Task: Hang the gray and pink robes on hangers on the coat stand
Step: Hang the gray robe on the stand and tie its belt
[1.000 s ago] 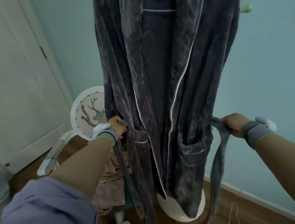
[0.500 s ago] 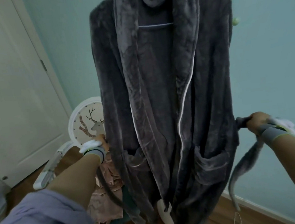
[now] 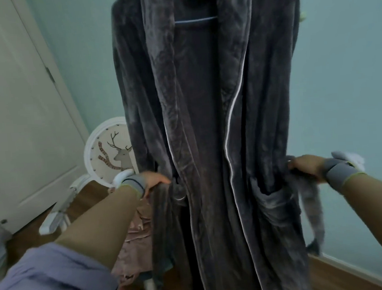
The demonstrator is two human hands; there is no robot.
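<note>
The gray plush robe [image 3: 206,120] hangs full length in front of me, its front open and its hanger hidden inside the shoulders. At the robe's left waist my left hand [image 3: 153,181] holds the left end of the gray belt [image 3: 313,203]. My right hand [image 3: 306,166] grips the belt's right end at the robe's right side, and that end dangles below my fist. The pink robe [image 3: 135,236] lies crumpled on a chair behind my left forearm. The coat stand is hidden behind the gray robe.
A white chair [image 3: 108,151] with a round deer-print back stands low at the left. A cream door [image 3: 18,112] fills the left side. Teal wall [image 3: 350,63] lies behind and to the right, with wooden floor [image 3: 337,277] and a white skirting board below.
My view has moved closer to the robe. Both hands stay on the belt ends at waist height, the right one drawn in nearer the robe's side.
</note>
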